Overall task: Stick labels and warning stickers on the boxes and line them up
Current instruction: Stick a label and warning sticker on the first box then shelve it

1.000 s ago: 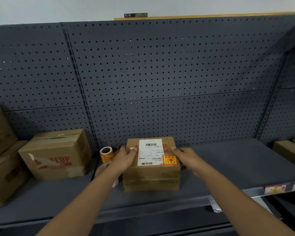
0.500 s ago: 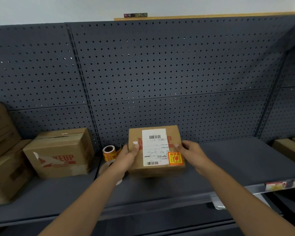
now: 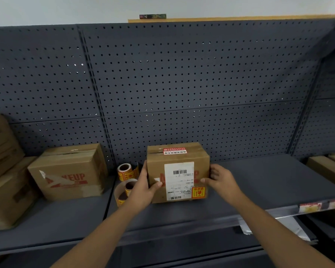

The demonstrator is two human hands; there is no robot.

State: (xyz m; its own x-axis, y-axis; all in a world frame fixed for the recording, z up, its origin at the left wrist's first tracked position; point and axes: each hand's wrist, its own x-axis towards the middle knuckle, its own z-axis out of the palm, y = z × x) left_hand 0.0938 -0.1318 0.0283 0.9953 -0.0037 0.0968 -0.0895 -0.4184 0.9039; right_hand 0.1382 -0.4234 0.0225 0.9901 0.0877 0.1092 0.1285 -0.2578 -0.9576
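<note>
A small cardboard box (image 3: 182, 155) stands on the grey shelf (image 3: 269, 182), its front face turned toward me. That face carries a white barcode label (image 3: 179, 178) and an orange-red warning sticker (image 3: 198, 192); a red and white sticker (image 3: 174, 151) lies on its top. My left hand (image 3: 143, 188) grips the box's left side, thumb on the front. My right hand (image 3: 219, 178) holds the right side with thumb on the front. Two rolls of warning stickers (image 3: 126, 172) lie just left of the box, the nearer one partly behind my left hand.
A larger box printed in red (image 3: 70, 171) stands to the left, with more stacked boxes (image 3: 2, 171) at the far left edge. Flat boxes (image 3: 329, 167) sit at the far right. A perforated back panel (image 3: 182, 84) closes the shelf behind.
The box was tipped up from lying with its labelled face upward to standing with that face toward me, and it moved back on the shelf. Both hands stayed on its sides.
</note>
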